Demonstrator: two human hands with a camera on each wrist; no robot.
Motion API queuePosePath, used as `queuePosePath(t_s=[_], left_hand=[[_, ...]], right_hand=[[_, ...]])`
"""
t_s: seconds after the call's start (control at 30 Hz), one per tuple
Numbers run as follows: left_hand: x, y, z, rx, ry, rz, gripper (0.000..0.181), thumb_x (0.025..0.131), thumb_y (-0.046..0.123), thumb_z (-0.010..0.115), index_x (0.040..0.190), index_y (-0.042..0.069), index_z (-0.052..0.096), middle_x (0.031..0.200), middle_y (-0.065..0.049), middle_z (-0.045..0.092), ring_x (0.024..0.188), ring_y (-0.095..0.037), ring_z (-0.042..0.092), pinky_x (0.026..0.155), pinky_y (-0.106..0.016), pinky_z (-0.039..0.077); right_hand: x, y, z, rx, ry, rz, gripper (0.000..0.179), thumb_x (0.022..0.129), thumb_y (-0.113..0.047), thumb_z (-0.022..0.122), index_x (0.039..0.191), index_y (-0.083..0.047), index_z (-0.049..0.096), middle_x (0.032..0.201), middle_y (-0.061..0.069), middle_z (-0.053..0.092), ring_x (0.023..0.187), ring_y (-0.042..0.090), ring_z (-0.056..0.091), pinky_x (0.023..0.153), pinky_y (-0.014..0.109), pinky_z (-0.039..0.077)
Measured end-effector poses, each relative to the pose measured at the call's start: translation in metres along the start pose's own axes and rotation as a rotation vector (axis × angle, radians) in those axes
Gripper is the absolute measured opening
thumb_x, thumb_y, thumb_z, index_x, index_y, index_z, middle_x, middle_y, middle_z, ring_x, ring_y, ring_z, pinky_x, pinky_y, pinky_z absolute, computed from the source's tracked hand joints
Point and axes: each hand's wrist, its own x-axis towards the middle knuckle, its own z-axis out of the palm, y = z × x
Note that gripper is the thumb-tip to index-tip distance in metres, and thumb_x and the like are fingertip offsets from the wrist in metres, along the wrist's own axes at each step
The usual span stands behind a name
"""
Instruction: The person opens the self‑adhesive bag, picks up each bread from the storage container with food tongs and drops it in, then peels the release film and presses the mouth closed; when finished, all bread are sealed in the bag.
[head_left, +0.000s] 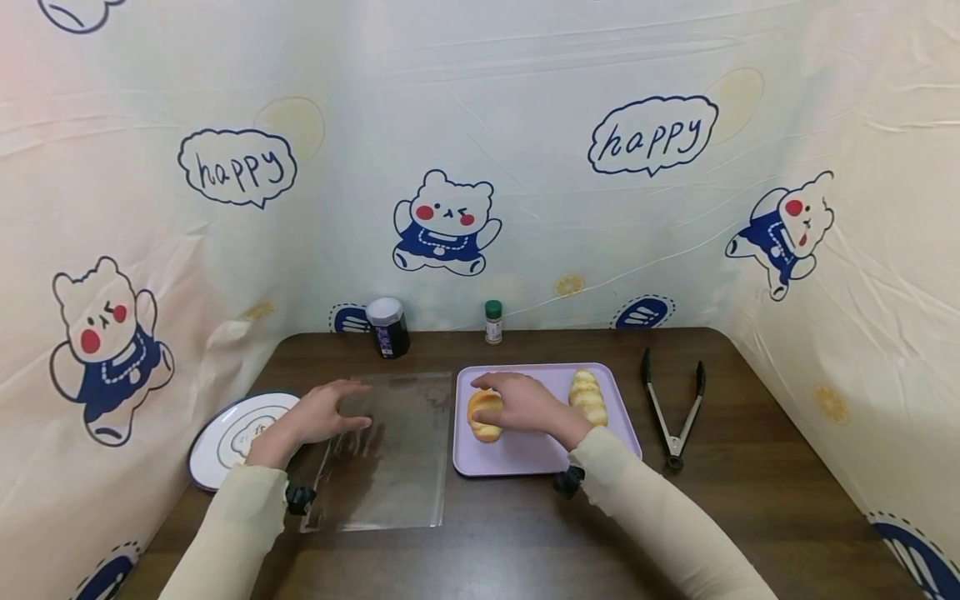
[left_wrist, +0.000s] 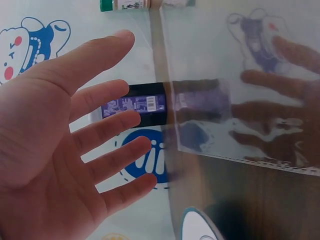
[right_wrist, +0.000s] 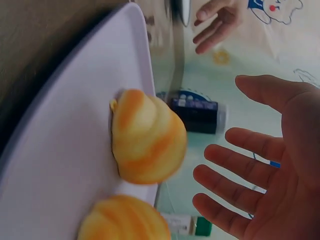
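Observation:
My right hand (head_left: 528,406) hovers over the lilac tray (head_left: 517,462), fingers spread around a round golden bread roll (head_left: 480,414). The right wrist view shows a gap between this hand (right_wrist: 270,175) and the roll (right_wrist: 147,142). A longer, ridged bread (head_left: 588,398) lies at the tray's right side. Over the left edge of a flat, clear plastic sheet (head_left: 397,475) is my left hand (head_left: 318,414), its fingers extended and holding nothing. In the left wrist view, the sheet (left_wrist: 240,130) mirrors that hand (left_wrist: 65,135).
A white plate with a blue rim (head_left: 206,454) sits at the left table edge. Toward the back stand a dark jar with a pale lid (head_left: 388,329) and a small green-capped bottle (head_left: 492,322). Opened tongs (head_left: 675,417) lie right of the tray. A printed cloth surrounds the table.

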Motion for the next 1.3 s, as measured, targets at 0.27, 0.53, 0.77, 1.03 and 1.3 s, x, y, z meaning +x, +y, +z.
queuePosePath(t_s=[0.27, 0.53, 0.77, 1.03, 1.3], left_hand=[[0.0, -0.006, 0.007, -0.033, 0.001, -0.013, 0.066, 0.089, 0.038, 0.074, 0.145, 0.011, 0.052, 0.154, -0.026, 0.041, 0.14, -0.05, 0.038, 0.108, -0.068, 0.036], [-0.002, -0.009, 0.013, -0.027, 0.01, 0.002, 0.065, 0.089, 0.035, 0.075, 0.144, 0.009, 0.053, 0.15, -0.026, 0.046, 0.138, -0.049, 0.041, 0.108, -0.067, 0.038], [-0.002, -0.009, 0.018, -0.007, 0.012, 0.006, 0.062, 0.088, 0.033, 0.076, 0.14, 0.006, 0.056, 0.144, -0.025, 0.053, 0.134, -0.048, 0.046, 0.107, -0.065, 0.04], [0.0, -0.011, 0.024, 0.029, -0.002, 0.001, 0.06, 0.084, 0.03, 0.08, 0.136, 0.005, 0.06, 0.138, -0.022, 0.059, 0.128, -0.045, 0.053, 0.104, -0.061, 0.045], [0.003, -0.011, 0.027, 0.077, -0.009, -0.002, 0.059, 0.081, 0.027, 0.083, 0.13, 0.001, 0.063, 0.133, -0.022, 0.063, 0.126, -0.044, 0.055, 0.103, -0.061, 0.045]], right_hand=[[0.016, -0.014, 0.018, -0.056, -0.021, -0.067, 0.052, 0.092, -0.043, 0.066, 0.136, -0.015, 0.06, 0.128, 0.007, 0.069, 0.115, 0.023, 0.064, 0.097, 0.039, 0.053], [0.027, -0.031, 0.033, -0.171, 0.012, -0.08, 0.046, 0.09, -0.044, 0.069, 0.128, -0.018, 0.067, 0.12, 0.0, 0.073, 0.112, 0.02, 0.065, 0.095, 0.043, 0.049], [0.04, -0.037, 0.05, -0.313, 0.003, -0.089, 0.047, 0.088, -0.048, 0.069, 0.126, -0.021, 0.069, 0.119, -0.005, 0.073, 0.109, 0.017, 0.066, 0.093, 0.04, 0.05], [0.049, -0.042, 0.063, -0.401, -0.041, -0.066, 0.045, 0.086, -0.048, 0.073, 0.123, -0.023, 0.07, 0.122, -0.007, 0.071, 0.118, 0.02, 0.061, 0.11, 0.049, 0.042], [0.049, -0.046, 0.07, -0.481, -0.093, -0.046, 0.042, 0.084, -0.052, 0.073, 0.115, -0.024, 0.072, 0.123, -0.004, 0.07, 0.126, 0.022, 0.056, 0.117, 0.053, 0.034]])
